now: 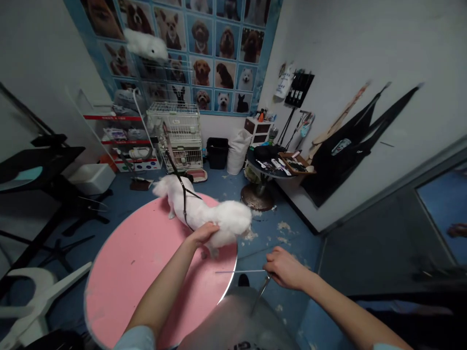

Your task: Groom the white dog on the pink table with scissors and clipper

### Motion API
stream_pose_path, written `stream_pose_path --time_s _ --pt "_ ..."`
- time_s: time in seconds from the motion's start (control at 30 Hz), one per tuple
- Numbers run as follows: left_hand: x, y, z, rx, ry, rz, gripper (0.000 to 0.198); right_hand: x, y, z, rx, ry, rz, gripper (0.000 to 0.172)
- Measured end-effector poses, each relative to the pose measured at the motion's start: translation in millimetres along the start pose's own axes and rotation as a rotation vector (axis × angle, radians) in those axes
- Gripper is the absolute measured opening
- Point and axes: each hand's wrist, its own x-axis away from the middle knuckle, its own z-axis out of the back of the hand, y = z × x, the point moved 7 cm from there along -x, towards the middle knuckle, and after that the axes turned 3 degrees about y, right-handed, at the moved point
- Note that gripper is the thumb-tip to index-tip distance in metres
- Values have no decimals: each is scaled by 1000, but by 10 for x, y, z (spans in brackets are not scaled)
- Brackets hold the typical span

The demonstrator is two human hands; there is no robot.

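Note:
A white, fluffy dog (193, 211) stands on a round pink grooming table (146, 272), its head towards the right edge. A black harness strap (185, 199) runs round its body and up to a post. My left hand (205, 233) holds the dog at the lower neck, with some fingers hidden by fur. To the right, beyond the table edge, my right hand (283, 267) is closed. From it a long thin comb (239, 271), seen edge-on, points left over the table. A pair of scissors (260, 294) hangs down from the same hand.
Behind stand wire cages (175, 126), a black bin (217, 151) and a white sack (239, 153). Tools lie on a small round table (272, 167). Black aprons (339, 146) hang on the right wall. Fur clumps (283, 226) litter the blue floor. A white chair (32, 296) stands at left.

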Motion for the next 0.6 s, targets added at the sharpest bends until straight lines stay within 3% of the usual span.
stream_pose_path --time_s 0.13,0.23,0.37,0.5,0.6 --pt "-91 -158 -165 137 -39 73 34 -56 84 312 -18 187 -59 22" --pt "-82 -295 -222 242 -78 137 21 -105 249 434 39 203 -185 20" --pt "-68 -357 -272 331 -76 108 24 25 298 224 78 81 -284 16" --pt "-144 -299 -364 403 27 9 26 308 166 -87 45 35 -308 18" --pt "-225 -308 -451 392 83 29 26 486 46 -226 28 17 -297 20"
